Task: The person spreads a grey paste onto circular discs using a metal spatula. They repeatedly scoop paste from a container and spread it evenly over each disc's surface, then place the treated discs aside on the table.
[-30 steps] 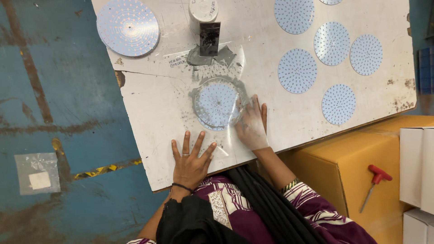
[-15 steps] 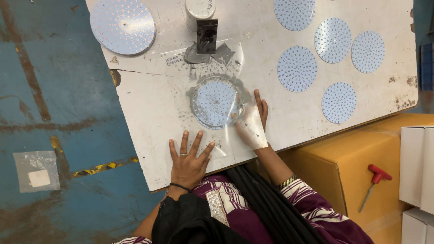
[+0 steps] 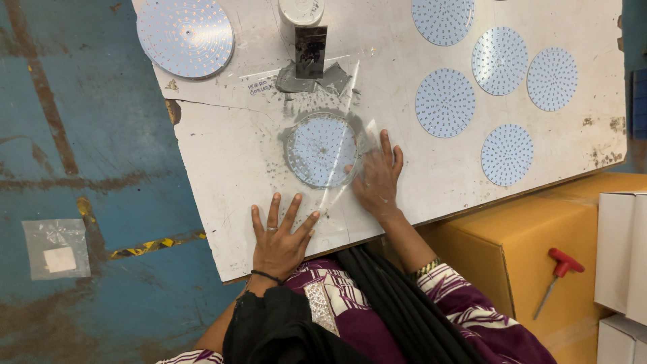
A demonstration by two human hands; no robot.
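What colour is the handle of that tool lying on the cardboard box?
Red. The tool has a red handle and a thin metal shaft, seen in the head view.

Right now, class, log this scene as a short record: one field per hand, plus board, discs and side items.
Left hand: flat on the white board, fingers spread.
Right hand: pressing a clear film beside the centre disc.
Loose discs: five at right, one large at top left.
Side items: red-handled tool on yellow box.
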